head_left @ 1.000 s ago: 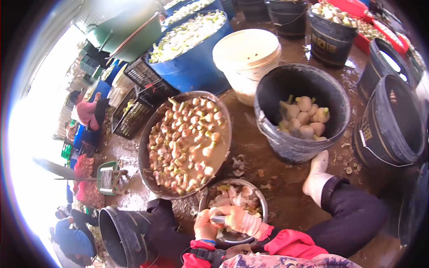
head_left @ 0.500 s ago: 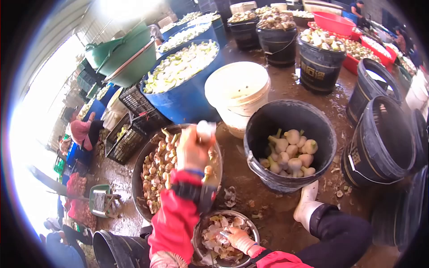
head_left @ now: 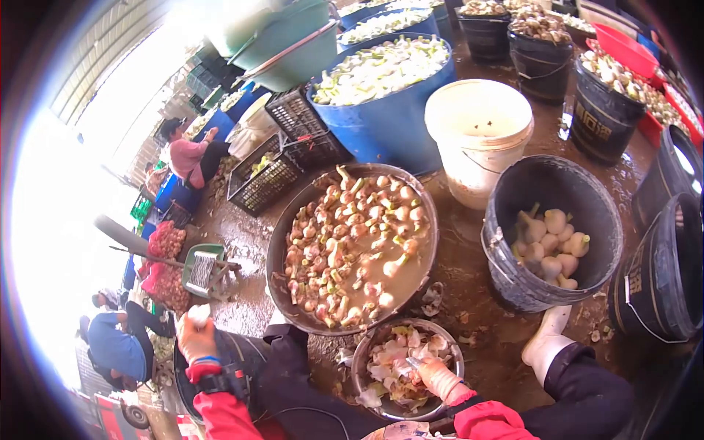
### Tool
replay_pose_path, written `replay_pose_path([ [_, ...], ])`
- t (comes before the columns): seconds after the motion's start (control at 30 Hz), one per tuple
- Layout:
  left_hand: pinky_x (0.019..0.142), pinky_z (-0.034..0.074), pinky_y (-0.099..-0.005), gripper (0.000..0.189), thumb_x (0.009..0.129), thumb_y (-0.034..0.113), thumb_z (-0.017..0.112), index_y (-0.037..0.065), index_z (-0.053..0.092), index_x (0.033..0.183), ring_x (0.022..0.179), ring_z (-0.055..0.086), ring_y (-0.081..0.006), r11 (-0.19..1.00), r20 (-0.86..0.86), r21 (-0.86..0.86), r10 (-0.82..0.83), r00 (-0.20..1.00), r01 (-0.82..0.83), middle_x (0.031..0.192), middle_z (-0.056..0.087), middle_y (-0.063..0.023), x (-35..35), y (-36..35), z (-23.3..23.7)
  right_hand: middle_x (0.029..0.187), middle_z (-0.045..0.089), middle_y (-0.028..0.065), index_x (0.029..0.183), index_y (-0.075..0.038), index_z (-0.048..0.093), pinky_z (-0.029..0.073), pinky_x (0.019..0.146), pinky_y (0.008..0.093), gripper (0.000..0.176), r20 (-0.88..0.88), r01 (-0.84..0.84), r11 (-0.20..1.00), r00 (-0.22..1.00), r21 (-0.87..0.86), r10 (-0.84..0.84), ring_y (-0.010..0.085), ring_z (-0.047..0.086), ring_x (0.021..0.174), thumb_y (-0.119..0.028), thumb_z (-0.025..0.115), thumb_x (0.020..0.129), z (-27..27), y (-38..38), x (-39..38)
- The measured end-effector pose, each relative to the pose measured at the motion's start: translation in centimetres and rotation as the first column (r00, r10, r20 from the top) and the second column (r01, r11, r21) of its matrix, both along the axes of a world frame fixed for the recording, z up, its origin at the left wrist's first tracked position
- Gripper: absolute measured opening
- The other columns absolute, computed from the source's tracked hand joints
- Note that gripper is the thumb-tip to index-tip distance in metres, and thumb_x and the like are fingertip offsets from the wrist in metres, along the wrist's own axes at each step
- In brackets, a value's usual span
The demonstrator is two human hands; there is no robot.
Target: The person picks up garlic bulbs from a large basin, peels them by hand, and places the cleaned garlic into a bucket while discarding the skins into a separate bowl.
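Observation:
My left hand (head_left: 196, 343) is closed around a white, peeled garlic bulb (head_left: 199, 315), held at the lower left above a black bucket (head_left: 185, 385) whose inside is mostly hidden. Over a metal bowl (head_left: 459, 361) of garlic skins (head_left: 400, 367), my right hand (head_left: 438, 378) grips what looks like a small knife (head_left: 415, 362), its short shiny end pointing up and left. Just beyond the bowl, a wide basin (head_left: 434, 253) contains many unpeeled garlic bulbs (head_left: 334, 257) in brownish water.
A black bucket (head_left: 506, 268) with clean garlic bulbs (head_left: 554, 242) stands to the right, near my white boot (head_left: 546, 337). Behind are a white bucket (head_left: 477, 165) and a blue tub (head_left: 374, 132) heaped with garlic. Black crates (head_left: 260, 176) and other seated people (head_left: 192, 158) are at left.
My left hand has swung left and down from above the basin, still with the white bulb. My right hand stays over the skin bowl. The view has turned left.

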State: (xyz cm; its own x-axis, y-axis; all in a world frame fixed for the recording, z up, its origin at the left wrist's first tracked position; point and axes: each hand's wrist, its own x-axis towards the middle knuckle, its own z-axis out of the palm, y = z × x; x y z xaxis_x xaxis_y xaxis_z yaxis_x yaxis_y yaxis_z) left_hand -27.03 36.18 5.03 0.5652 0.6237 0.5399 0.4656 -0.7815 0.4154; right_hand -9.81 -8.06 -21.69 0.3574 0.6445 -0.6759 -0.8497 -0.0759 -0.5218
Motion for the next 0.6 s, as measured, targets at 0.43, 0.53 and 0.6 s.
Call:
replay_pose_path([
  [0.43,0.081,0.05,-0.0307,0.022,0.083,0.018,0.064,0.005,0.068,0.102,0.095,0.063,-0.0179,0.874,-0.245,-0.369,-0.419,0.874,0.315,0.1,0.068,-0.0092,14.2,-10.7,-6.6,0.102,0.065,0.0162,0.105,-0.016,0.064,0.046,0.083,0.0384,0.029,0.561,-0.383,0.72,0.453,-0.579,0.693,0.0351,0.06,0.096,-0.033,0.056,0.083,-0.7,0.2,-2.8],
  [0.53,0.086,0.048,-0.0379,0.033,0.082,0.028,0.058,0.018,0.064,0.113,0.099,0.062,-0.0305,0.804,-0.513,-0.503,-0.572,0.64,0.317,0.106,0.065,-0.0142,22.1,-13.1,-16.4,0.107,0.064,0.0145,0.107,-0.016,0.063,0.045,0.088,0.0369,0.031,0.576,-0.397,0.734,0.455,-0.552,0.679,0.0325,0.059,0.101,-0.033,0.057,0.083,-0.2,0.5,-2.6],
  [0.6,0.089,0.048,-0.0403,0.038,0.082,0.03,0.054,0.021,0.06,0.118,0.105,0.059,-0.0314,0.886,-0.79,-0.445,-0.459,0.406,0.135,0.111,0.064,-0.0126,26.5,-15.0,-19.3,0.111,0.063,0.013,0.108,-0.015,0.063,0.044,0.089,0.0362,0.033,0.555,-0.393,0.751,0.51,-0.53,0.658,0.0313,0.058,0.104,-0.035,0.058,0.082,1.5,0.5,-2.1],
])
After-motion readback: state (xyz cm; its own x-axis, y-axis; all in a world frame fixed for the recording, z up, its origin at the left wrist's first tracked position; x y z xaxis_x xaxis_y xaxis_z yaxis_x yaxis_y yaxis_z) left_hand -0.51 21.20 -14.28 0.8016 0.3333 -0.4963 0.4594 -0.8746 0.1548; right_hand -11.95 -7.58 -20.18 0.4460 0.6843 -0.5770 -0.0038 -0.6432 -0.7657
